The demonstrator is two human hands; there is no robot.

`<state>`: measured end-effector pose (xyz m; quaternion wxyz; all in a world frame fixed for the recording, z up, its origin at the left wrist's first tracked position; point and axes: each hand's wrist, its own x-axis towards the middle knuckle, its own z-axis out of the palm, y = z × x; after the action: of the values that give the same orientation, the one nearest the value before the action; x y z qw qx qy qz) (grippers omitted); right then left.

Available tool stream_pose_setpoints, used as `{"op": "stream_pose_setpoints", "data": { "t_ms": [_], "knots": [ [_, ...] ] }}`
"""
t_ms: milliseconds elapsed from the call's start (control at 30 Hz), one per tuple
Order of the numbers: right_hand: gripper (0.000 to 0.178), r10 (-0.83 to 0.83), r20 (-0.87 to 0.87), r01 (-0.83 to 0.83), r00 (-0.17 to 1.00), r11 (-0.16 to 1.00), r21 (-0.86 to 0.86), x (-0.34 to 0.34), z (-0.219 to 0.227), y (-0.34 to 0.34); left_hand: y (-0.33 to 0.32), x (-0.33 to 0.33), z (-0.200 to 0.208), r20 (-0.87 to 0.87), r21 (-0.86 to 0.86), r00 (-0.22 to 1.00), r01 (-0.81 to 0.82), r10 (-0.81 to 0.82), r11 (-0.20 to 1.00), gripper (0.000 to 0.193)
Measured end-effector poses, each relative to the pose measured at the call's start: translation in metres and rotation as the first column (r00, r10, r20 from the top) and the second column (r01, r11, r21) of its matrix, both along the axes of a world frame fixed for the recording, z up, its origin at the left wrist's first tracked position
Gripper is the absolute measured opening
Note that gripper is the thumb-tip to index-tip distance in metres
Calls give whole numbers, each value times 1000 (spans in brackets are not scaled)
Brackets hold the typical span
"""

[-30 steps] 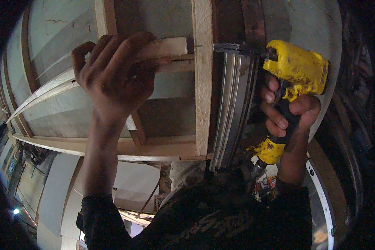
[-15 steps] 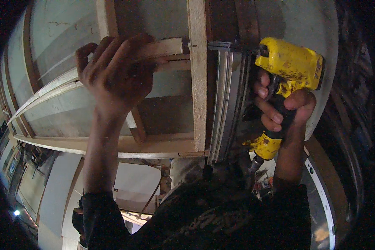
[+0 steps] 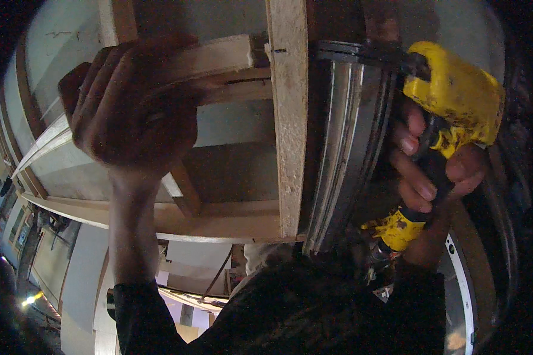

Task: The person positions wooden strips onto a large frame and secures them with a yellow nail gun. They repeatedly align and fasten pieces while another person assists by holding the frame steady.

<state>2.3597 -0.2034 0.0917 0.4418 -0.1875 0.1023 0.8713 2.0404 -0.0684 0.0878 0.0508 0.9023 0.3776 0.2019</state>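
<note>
My left hand (image 3: pixel 133 109) is closed around a pale wooden strip (image 3: pixel 234 54), whose cut end faces a rough upright wooden slat (image 3: pixel 289 136). Narrow dark space shows between that end and the slat. In my right hand (image 3: pixel 426 163) is a yellow and black nail gun (image 3: pixel 453 89), scuffed with dark marks, my fingers wrapped round its handle. Its long metal magazine (image 3: pixel 340 142) runs down beside the slat's right side. The nose (image 3: pixel 337 50) points left at the slat, near a short dark mark; whether they touch I cannot tell.
Pale panels (image 3: pixel 237 124) lie behind the wooden frame, whose lower rail (image 3: pixel 231 222) crosses below the strip. A long white straight bar (image 3: pixel 461 290) stands at lower right. White boards (image 3: pixel 83 278) are at lower left.
Both hands and the frame now appear larger and closer. My left hand sits farther left in view, and the nail gun farther right. Both grips stay the same.
</note>
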Motion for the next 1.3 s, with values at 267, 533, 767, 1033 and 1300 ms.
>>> {"op": "stream_pose_setpoints", "data": {
  "t_ms": [267,533,767,1033,1300],
  "knots": [
    [65,3,100,5,995,997,-78,4,3,-6,1,-3,2,-58,11,998,7,-6,1000,44],
    [66,-99,-61,99,993,995,-7,-18,-9,2,3,-4,-2,-12,49,1000,27,-27,998,41],
    [65,1,130,4,991,999,-43,2,2,-4,3,-5,-1,-2,16,1000,19,-19,1000,42],
    [64,16,10,-16,1000,999,-50,3,-5,-4,2,-1,3,-54,-3,999,2,-2,1000,37],
    [57,52,-97,-59,994,996,-72,7,-8,-4,5,1,-1,3,20,999,51,-51,999,31]
  ]
}}
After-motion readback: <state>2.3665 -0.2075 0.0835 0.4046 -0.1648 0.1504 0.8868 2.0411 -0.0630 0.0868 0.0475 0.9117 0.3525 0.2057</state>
